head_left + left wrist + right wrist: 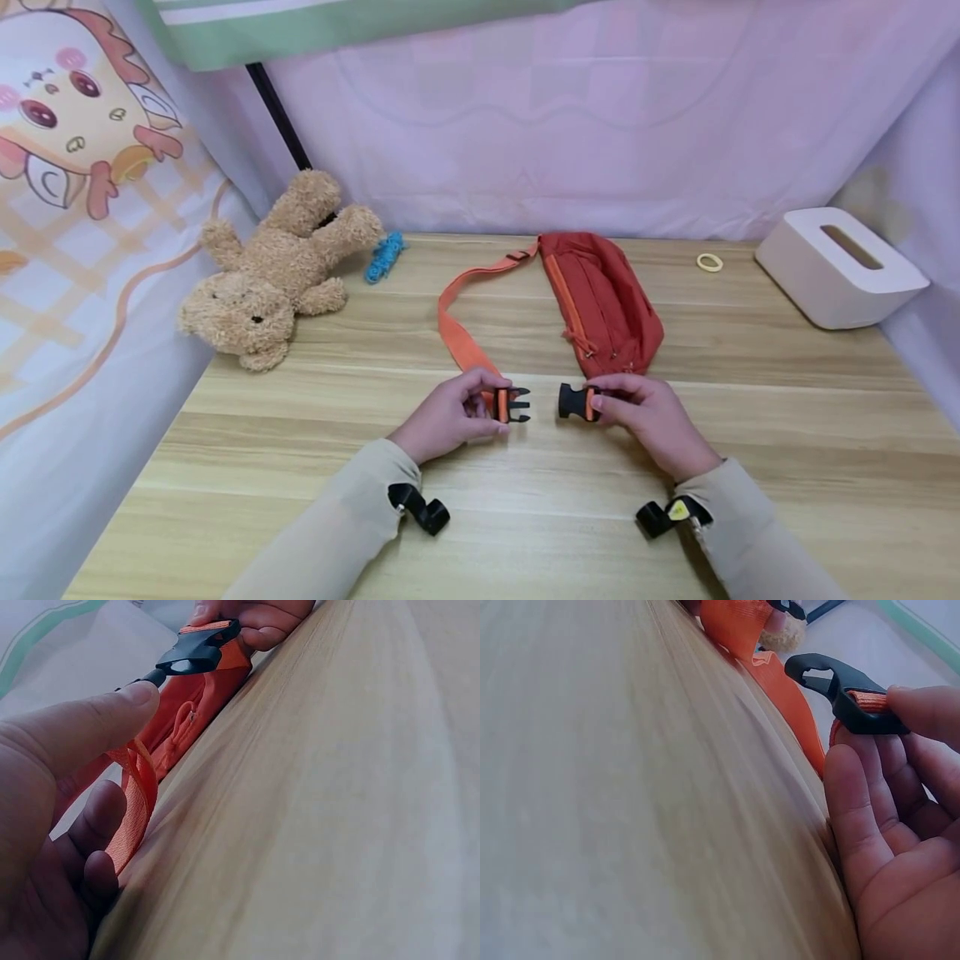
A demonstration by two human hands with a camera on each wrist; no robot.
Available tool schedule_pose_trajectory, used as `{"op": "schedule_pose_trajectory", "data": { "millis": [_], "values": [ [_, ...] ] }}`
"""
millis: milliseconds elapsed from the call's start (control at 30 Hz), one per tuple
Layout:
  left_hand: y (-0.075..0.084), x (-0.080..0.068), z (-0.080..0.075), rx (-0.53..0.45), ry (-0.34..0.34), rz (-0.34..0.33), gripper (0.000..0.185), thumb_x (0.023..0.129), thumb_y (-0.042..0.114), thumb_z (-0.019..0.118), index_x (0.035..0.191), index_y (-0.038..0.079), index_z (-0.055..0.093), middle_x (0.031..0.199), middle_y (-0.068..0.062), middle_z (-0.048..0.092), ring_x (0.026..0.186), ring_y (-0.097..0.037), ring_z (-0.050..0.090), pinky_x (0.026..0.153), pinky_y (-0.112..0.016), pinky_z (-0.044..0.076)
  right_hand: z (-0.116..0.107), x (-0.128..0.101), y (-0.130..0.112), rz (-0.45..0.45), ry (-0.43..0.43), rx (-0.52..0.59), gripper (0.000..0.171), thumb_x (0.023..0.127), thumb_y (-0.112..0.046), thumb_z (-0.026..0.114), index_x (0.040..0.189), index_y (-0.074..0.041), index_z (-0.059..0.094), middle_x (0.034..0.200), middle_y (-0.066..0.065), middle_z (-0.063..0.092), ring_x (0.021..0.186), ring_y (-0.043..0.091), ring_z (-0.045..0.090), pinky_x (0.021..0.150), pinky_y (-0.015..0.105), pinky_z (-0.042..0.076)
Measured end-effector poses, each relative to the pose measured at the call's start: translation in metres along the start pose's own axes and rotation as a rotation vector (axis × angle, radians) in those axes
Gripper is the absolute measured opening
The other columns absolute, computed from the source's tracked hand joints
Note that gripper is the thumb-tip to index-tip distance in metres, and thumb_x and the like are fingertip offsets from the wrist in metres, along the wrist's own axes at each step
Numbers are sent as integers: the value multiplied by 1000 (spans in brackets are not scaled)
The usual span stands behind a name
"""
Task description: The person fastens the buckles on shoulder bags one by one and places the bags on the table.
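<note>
A red waist bag lies on the wooden table, its orange strap looping round to the left. My left hand pinches the black pronged buckle half at the strap's end. Between thumb and fingers, my right hand holds the black socket half of the buckle, close to the bag's lower end. The prongs point right toward the socket's mouth, with a small gap between the two halves in the head view. In the right wrist view the socket half is pinched at its webbing end.
A tan teddy bear lies at the left, beside a bundle of blue cord. At the back right are a pale yellow ring and a white tissue box. Curtains hang behind the table.
</note>
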State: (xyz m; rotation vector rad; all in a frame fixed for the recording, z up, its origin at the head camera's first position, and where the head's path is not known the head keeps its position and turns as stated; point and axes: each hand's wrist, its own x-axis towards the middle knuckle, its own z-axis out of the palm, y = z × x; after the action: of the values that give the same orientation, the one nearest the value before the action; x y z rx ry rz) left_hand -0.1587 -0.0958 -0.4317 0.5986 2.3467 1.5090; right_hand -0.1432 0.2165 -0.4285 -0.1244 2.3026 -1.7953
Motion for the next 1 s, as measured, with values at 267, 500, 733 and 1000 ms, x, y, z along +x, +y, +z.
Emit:
{"op": "schedule_pose_trajectory", "data": {
  "millis": [267, 500, 733, 1000],
  "values": [
    [1, 2, 0, -8, -3, 12, 52, 81, 22, 87, 126, 30, 64, 86, -3, 58, 76, -20, 54, 62, -26, 46, 3, 0, -3, 0, -11, 24, 34, 95, -20, 71, 122, 1, 68, 111, 16, 69, 86, 19, 68, 77, 32, 58],
    [2, 3, 1, -8, -2, 15, 53, 80, 24, 87, 128, 26, 64, 86, -3, 58, 76, -20, 54, 62, -27, 46, 3, 0, -3, 6, -16, 32, 34, 96, -19, 71, 122, 2, 68, 113, 18, 67, 87, 18, 68, 78, 32, 58],
    [1, 5, 2, -12, -6, 14, 53, 80, 24, 87, 129, 23, 64, 86, -4, 59, 76, -21, 54, 62, -27, 46, 3, 1, -3, 9, -27, 36, 35, 96, -20, 70, 123, 2, 68, 118, 19, 66, 91, 19, 68, 80, 32, 58],
    [0, 7, 3, -17, -7, 5, 54, 81, 24, 87, 129, 25, 63, 86, -4, 58, 76, -21, 54, 60, -28, 46, 5, 3, -2, -3, -35, 39, 36, 96, -22, 71, 123, 1, 68, 119, 19, 65, 93, 20, 68, 81, 32, 59]
  ]
}}
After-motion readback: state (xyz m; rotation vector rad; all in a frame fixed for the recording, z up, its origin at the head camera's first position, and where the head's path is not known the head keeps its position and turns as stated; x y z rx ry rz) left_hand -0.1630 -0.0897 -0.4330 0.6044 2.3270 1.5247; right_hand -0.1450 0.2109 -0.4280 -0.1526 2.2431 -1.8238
